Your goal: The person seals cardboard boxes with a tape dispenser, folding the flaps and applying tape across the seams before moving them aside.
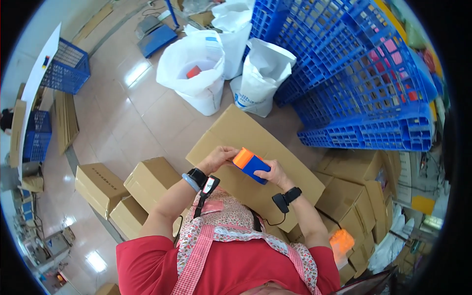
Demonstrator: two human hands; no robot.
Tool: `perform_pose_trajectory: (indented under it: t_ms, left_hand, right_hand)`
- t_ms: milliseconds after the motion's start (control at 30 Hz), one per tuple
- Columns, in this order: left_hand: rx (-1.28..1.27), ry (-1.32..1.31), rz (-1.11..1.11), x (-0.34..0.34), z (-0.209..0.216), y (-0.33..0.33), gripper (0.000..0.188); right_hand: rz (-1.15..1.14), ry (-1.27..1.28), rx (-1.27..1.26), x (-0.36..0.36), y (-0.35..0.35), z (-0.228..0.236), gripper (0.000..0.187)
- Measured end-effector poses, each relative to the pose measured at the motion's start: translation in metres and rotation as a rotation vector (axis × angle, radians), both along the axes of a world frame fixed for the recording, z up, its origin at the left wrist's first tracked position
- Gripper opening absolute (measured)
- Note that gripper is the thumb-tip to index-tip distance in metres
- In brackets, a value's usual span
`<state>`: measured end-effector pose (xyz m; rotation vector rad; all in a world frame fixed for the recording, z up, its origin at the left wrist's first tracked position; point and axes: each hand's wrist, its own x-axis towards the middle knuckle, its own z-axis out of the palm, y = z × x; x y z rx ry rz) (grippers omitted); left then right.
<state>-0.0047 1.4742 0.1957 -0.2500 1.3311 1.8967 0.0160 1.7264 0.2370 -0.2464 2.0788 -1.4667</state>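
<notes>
Over a large cardboard box (236,128), my right hand (275,174) grips a blue-and-orange block-shaped plastic piece (251,164) by its blue part. The orange end points up and to the left. My left hand (223,156) is closed in a pinch beside that orange end. Whatever lies between its fingertips, if anything, is too small to make out. Both wrists wear black straps with small devices.
White sacks (265,69) and a white-lined bin (196,93) holding a red-orange piece stand ahead. Blue plastic pallets (354,98) lean at the far right. Cartons (157,179) flank me on both sides. A bag of orange pieces (341,242) sits at the lower right.
</notes>
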Motion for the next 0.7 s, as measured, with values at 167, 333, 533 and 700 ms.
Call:
perform_pose_trajectory:
  t_ms: [167, 333, 533, 700]
  left_hand:
    - [-0.002, -0.09, 0.096, -0.002, 0.007, 0.003, 0.036]
    - [0.101, -0.182, 0.114, 0.0, 0.006, 0.005, 0.031]
    - [-0.318, 0.185, 0.175, 0.003, -0.014, 0.018, 0.023]
    - [-0.312, 0.17, 0.443, -0.038, -0.003, -0.038, 0.019]
  right_hand:
    - [-0.001, -0.013, -0.035, 0.004, 0.004, -0.012, 0.045]
    - [-0.003, -0.048, -0.028, 0.008, 0.004, -0.011, 0.044]
    - [-0.062, -0.075, -0.017, 0.001, -0.006, 0.001, 0.042]
    - [-0.096, -0.172, -0.004, 0.008, 0.013, 0.008, 0.038]
